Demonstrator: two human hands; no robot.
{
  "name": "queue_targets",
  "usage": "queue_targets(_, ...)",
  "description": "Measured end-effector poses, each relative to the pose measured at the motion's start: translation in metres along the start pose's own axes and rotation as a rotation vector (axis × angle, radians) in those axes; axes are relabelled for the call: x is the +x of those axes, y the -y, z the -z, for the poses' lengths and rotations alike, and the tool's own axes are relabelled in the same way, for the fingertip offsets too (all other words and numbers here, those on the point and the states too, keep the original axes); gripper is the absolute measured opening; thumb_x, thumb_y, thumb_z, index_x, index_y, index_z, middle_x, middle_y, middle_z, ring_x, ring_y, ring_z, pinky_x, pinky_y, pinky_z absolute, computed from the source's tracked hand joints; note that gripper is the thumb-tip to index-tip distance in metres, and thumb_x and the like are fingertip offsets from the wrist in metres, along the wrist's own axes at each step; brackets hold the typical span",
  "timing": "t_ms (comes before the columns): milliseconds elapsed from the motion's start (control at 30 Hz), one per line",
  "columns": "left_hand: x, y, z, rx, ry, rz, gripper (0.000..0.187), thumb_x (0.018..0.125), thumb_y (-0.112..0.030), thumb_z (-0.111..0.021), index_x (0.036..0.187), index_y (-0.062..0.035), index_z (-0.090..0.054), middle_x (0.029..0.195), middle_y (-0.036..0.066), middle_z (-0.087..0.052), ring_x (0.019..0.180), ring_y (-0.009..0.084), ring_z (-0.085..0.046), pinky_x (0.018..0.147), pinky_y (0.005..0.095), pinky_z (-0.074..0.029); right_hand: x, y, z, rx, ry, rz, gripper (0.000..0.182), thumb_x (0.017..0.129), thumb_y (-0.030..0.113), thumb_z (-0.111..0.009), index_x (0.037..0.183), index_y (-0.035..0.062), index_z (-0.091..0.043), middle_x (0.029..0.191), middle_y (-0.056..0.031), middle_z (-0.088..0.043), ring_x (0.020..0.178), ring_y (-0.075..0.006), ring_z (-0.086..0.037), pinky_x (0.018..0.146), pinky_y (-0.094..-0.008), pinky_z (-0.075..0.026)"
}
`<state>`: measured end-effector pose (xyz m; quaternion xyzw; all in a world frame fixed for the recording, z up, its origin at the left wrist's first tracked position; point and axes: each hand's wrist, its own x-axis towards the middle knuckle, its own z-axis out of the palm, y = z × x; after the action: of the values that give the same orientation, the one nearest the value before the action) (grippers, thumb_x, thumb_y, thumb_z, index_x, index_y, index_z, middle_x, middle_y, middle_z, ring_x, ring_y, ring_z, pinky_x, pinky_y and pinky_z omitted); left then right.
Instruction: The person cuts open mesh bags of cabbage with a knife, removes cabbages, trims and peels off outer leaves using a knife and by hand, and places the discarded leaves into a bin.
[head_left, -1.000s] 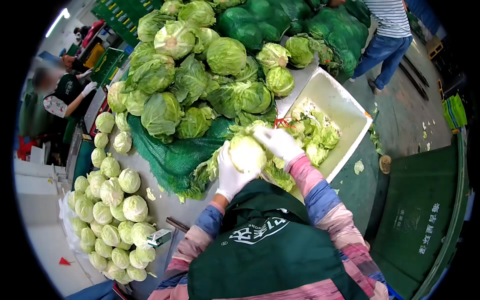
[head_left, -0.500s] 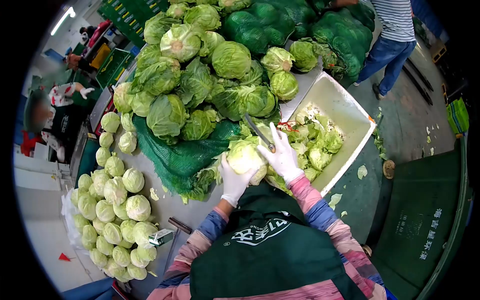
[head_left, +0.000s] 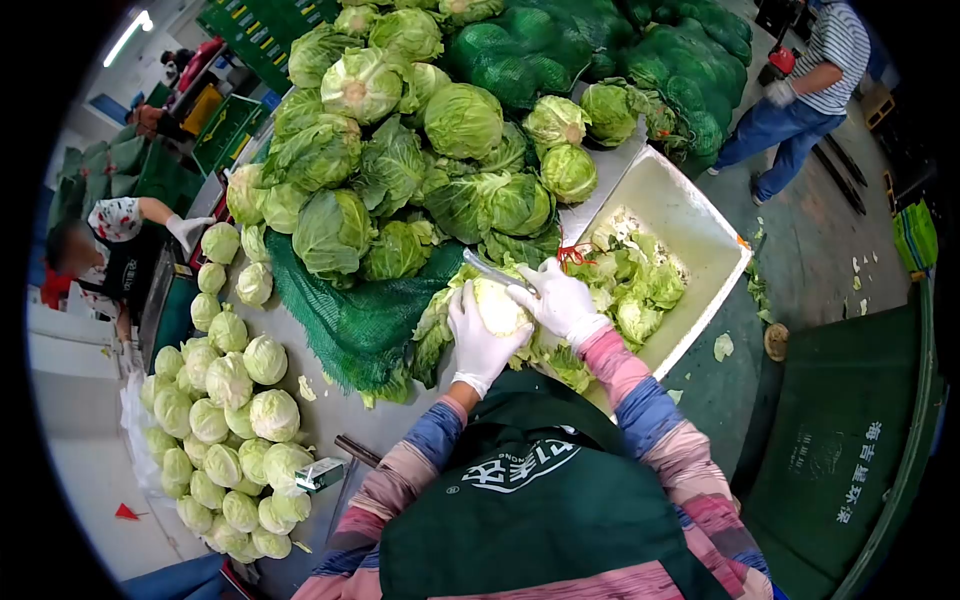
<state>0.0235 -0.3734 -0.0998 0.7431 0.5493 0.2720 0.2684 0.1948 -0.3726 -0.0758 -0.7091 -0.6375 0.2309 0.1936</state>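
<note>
White gloves cover both hands. My left hand (head_left: 482, 340) is wrapped round the left and lower side of a pale cabbage (head_left: 500, 306) in front of my apron. My right hand (head_left: 562, 300) grips a curved knife (head_left: 492, 270), its blade pointing up and left over the top of that cabbage. Loose green outer leaves (head_left: 432, 335) hang at the cabbage's left. Right of my right hand, a white foam box (head_left: 705, 215) holds cut leaves (head_left: 645, 295) and a red string (head_left: 572, 257).
Untrimmed cabbages (head_left: 335, 232) are heaped ahead on green netting (head_left: 340, 325). Trimmed ones (head_left: 275, 415) cluster at the left beside a small box (head_left: 322, 474). Two people stand nearby, one at far left (head_left: 120, 250), one at upper right (head_left: 800, 110). A green bin (head_left: 830, 440) stands right.
The knife blade has moved left and lower over the cabbage, and my left hand has moved higher round it. The left person reaches toward the trimmed cabbages; the upper-right person has turned and shifted.
</note>
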Motion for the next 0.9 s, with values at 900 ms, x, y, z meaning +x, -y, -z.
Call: queue_targets(900, 0.002, 0.041, 0.048, -0.135, 0.365, -0.259, 0.112, 0.055, -0.028, -0.091, 0.143, 0.0026, -0.029, 0.150, 0.021, -0.032, 0.138, 0.0331, -0.033, 0.114, 0.0385, -0.029, -0.001, -0.043, -0.041, -0.034, -0.189, -0.188, 0.039, 0.078, 0.036, -0.069, 0.104, 0.0116, -0.055, 0.078, -0.0147, -0.068, 0.074, -0.0348, -0.066, 0.064, -0.0459, -0.052)
